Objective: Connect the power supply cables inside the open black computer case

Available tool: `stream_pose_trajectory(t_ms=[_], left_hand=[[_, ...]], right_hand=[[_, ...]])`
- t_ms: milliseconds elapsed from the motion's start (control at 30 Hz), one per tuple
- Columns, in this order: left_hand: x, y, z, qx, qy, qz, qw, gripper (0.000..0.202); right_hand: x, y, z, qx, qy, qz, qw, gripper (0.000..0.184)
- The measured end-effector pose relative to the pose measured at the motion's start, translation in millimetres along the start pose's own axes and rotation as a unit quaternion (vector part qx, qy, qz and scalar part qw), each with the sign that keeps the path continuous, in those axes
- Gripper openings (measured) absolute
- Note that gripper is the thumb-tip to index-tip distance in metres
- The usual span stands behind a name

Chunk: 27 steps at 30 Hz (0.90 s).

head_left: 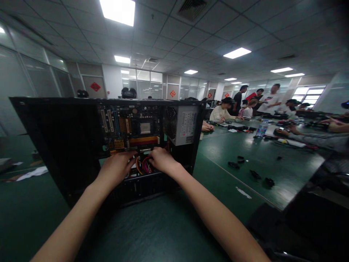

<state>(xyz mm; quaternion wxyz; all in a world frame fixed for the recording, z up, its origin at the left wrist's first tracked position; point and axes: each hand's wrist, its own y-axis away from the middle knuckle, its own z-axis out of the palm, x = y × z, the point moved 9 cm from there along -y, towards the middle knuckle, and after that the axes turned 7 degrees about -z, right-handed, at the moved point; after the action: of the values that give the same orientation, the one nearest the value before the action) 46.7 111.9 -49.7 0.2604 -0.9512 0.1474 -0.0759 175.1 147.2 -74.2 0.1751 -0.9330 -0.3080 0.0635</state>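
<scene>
An open black computer case (200,120) stands in front of me on the green table. Inside it, the motherboard (131,113) fills the back, with a bare square processor spot (145,127) and red and yellow memory slots (143,141). A grey power supply (186,125) sits at the upper right. My left hand (117,168) reaches in below the board with its fingers curled. To its right, my right hand (163,160) is bent into a pinch at the board's lower edge. Coloured cables (145,164) loop between the hands. Both sets of fingertips are partly hidden.
Several small black parts (255,174) and a white scrap (243,192) lie on the table (218,160) to the right. Farther off stands a water bottle (262,128). White paper (32,173) lies at left. Several people are around the far end of the table.
</scene>
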Motion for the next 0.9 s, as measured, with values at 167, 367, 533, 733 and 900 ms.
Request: stream_pose_trajectory(t_ms=[167, 367, 533, 733, 900], left_hand=[[0, -2, 9.2, -0.024, 0.000, 0.020, 1.000, 0.037], [-6, -5, 19.3, -0.064, 0.031, 0.012, 0.997, 0.036], [-8, -6, 25.2, -0.068, 0.045, 0.021, 0.996, 0.036], [-9, -8, 25.6, -0.065, 0.047, 0.014, 0.997, 0.041], [-6, -6, 22.7, -0.072, 0.050, -0.001, 0.996, 0.040]], right_hand=[[-4, 0, 2, -0.001, -0.024, -0.013, 1.000, 0.023], [-12, -1, -2, 0.001, -0.034, -0.052, 0.998, 0.025], [-10, 2, -7, 0.017, 0.000, -0.024, 1.000, 0.024], [0, 5, -12, 0.042, 0.035, 0.046, 0.997, 0.024], [1, 5, -8, 0.033, 0.037, 0.053, 0.997, 0.025]])
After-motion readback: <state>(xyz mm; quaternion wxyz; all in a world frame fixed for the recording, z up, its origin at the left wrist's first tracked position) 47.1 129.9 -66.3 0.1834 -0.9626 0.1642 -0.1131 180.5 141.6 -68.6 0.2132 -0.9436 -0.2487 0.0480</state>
